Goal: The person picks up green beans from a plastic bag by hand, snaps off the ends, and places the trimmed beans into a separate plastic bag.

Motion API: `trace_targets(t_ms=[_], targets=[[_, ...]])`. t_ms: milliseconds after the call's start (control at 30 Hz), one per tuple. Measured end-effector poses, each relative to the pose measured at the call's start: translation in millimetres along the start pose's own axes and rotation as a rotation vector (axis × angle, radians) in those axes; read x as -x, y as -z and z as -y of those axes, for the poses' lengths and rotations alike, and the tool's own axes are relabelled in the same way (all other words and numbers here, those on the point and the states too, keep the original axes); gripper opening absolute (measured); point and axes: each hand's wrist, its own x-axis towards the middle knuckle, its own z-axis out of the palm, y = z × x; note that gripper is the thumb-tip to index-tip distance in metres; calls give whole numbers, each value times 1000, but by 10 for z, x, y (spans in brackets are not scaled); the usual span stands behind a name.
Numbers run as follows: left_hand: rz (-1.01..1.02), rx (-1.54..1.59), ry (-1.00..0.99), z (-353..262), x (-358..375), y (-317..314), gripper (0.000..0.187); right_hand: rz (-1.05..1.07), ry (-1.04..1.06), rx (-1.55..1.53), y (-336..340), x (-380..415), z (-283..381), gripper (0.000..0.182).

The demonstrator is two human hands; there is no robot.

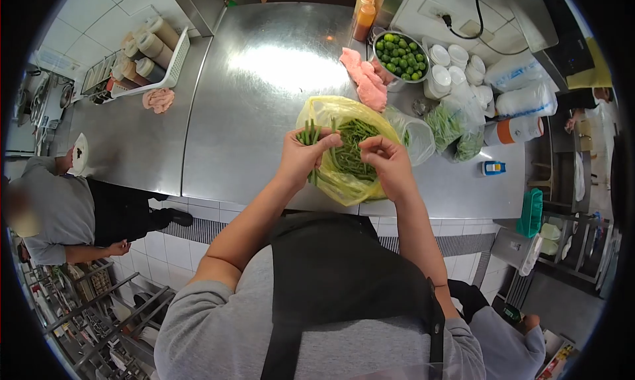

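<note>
My left hand [307, 152] is closed around a small bunch of green beans [309, 135], their ends sticking out above and below the fingers. A yellow plastic bag [319, 107] lies spread on the steel counter in front of me, with many more green beans [357, 138] in it. Over the bag's right side is my right hand [387, 160], thumb and index finger brought together in a pinch. Whatever may be between those fingertips is too small to make out. A clear plastic container [418, 138] stands against the bag's right edge.
Pink cloth [365, 79], a metal pot of limes [400, 57] and orange sauce bottles [364, 16] stand behind the bag. Bagged greens [450, 122] and white-lidded tubs [440, 79] are at right. A white bottle basket [173, 66] sits far left. Co-workers [59, 201] stand on both sides.
</note>
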Motion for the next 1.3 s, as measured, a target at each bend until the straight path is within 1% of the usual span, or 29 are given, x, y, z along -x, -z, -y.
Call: trace_targets(t_ms=[33, 67, 100, 133, 200, 267, 333, 367, 433, 467, 533, 567, 633, 667, 733, 767, 800, 833, 867, 933, 967, 1033, 1067, 1100, 1133, 1200, 1233, 1267, 1300], targets=[[-4, -2, -12, -46, -41, 29, 14, -83, 177, 396, -26, -55, -13, 24], [-6, 167, 58, -68, -63, 69, 16, -74, 181, 395, -35, -82, -23, 24], [-9, 337, 134, -69, -68, 112, 18, -23, 179, 419, -99, -67, 34, 28], [-19, 336, 136, -65, -85, 151, 18, 27, 174, 443, -161, -36, 86, 32], [-31, 546, 196, -56, -152, 187, 23, 76, 182, 483, -383, 37, 200, 30], [-34, 585, 182, -41, -167, 186, 23, 126, 194, 535, -495, 51, 232, 29], [-42, 623, 160, -67, -152, 131, 22, 80, 355, 756, -524, 43, 239, 21], [-77, 565, 124, -77, -132, 85, 21, 93, 354, 758, -517, 34, 261, 21], [-127, 507, 87, -61, -75, 6, 21, 97, 487, 904, -496, -1, 314, 15], [-155, 515, 57, -40, -59, -43, 21, 109, 487, 904, -458, -21, 323, 15], [-186, 526, 23, 5, -39, -178, 22, 43, 515, 927, -342, -72, 317, 13], [-220, 503, -10, 33, -16, -255, 22, 50, 517, 926, -274, -105, 280, 13], [-255, 475, -52, 58, -12, -359, 22, -49, 530, 1010, -152, -179, 215, 15], [-285, 482, -80, 74, -15, -402, 22, -44, 533, 1004, -85, -186, 194, 15], [-321, 485, -110, 35, -25, -470, 21, -108, 406, 1045, 10, -182, 207, 17], [-341, 505, -115, -10, -32, -454, 21, -100, 406, 1041, 61, -175, 225, 17], [-362, 525, -120, -54, -37, -432, 20, -72, 351, 1063, 115, -169, 240, 19], [-326, 540, -69, -74, -43, -401, 13, -43, 296, 1084, 169, -171, 249, 20], [-341, 539, -68, -63, -17, -385, 13, -29, 291, 1080, 225, -192, 233, 20], [-158, 750, 164, -40, 56, -381, 14, 46, 260, 1112, 304, -252, 177, 20], [-138, 712, 245, -15, 146, -421, 19, 63, 259, 1102, 314, -269, 154, 20], [-131, 640, 379, 9, 433, -597, 20, 84, 531, 1076, 277, -301, 118, 18], [-74, 654, 431, 91, 580, -636, 16, 88, 530, 1061, 256, -316, 105, 18], [-11, 667, 484, 170, 692, -657, 13, 168, 480, 1077, 240, -334, 100, 16], [-12, 656, 487, 199, 767, -674, 13, 243, 432, 1095, 230, -354, 101, 15], [93, 655, 460, 174, 814, -688, 18, 225, 424, 1030, 182, -421, 107, 15], [70, 602, 425, 76, 790, -664, 29, 219, 414, 971, 145, -455, 121, 15], [74, 593, 427, 51, 739, -624, 29, 210, 417, 966, 122, -482, 156, 15], [49, 560, 347, 36, 683, -582, 32, 184, 435, 898, 82, -494, 247, 15]])
